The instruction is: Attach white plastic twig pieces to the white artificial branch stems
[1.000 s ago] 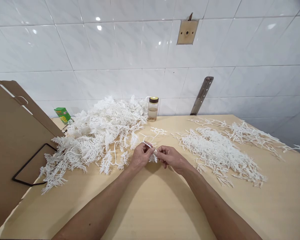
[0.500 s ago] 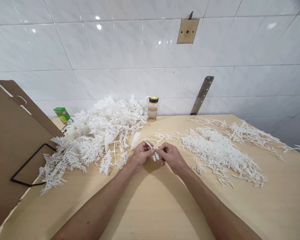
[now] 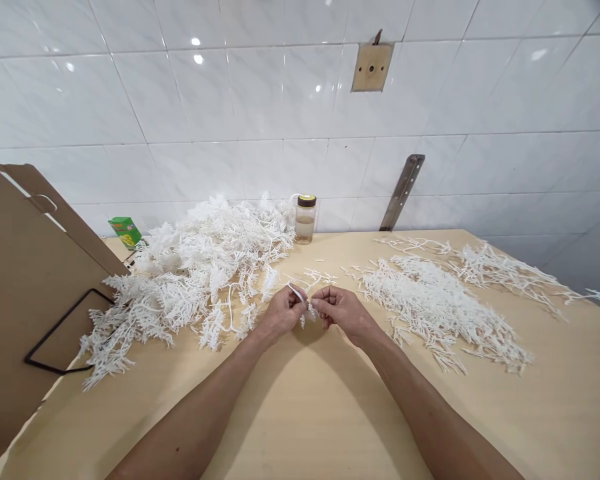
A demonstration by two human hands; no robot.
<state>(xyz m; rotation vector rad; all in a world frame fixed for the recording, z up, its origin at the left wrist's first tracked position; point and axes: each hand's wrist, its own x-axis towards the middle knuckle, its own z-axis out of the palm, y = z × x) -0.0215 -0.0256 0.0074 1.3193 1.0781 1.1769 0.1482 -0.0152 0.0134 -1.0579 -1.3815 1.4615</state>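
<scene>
At the centre of the frame, two hands meet just above a pale wooden tabletop [image 3: 300, 413]. The left hand [image 3: 283, 311] pinches a thin white plastic branch [image 3: 295, 291]; the right hand [image 3: 342, 313] curls close beside it — whether it grips a sprig, I cannot tell. A feathery white heap [image 3: 195, 260] fills centre left; a flatter white pile [image 3: 440, 307] lies centre right — a lidded jar [image 3: 305, 225] stands behind, near the wall.
</scene>
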